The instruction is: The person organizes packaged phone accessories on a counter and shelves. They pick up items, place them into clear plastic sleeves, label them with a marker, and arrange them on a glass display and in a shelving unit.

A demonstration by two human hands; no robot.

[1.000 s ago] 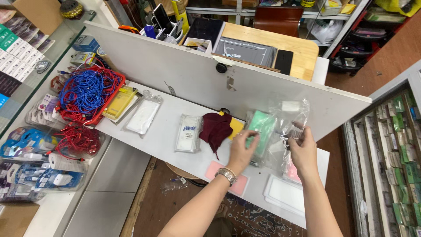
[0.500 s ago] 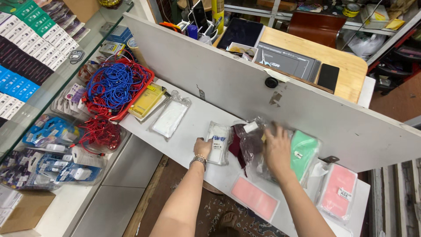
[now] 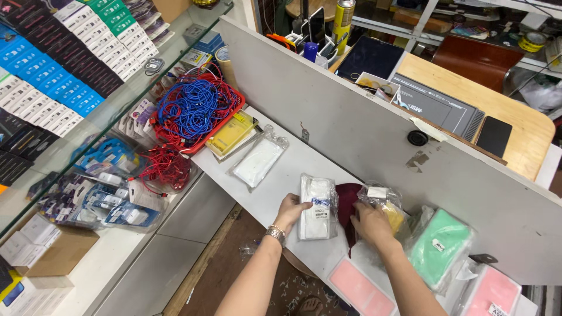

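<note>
You appear to be mid-sort through bagged phone cases on the white counter (image 3: 275, 175). Your left hand (image 3: 291, 212) rests on the near edge of a clear bag holding a white case (image 3: 317, 206), fingers lightly closed on it. Your right hand (image 3: 370, 223) presses on a crinkled clear bag with a yellow case (image 3: 383, 203), over a maroon case (image 3: 347, 202). A next move would need a firm pinch. A mint case (image 3: 442, 246) lies right; pink ones (image 3: 358, 288) nearer.

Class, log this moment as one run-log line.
left hand: on white bagged phone case | right hand: on clear yellow-filled bag | surface: white counter
</note>
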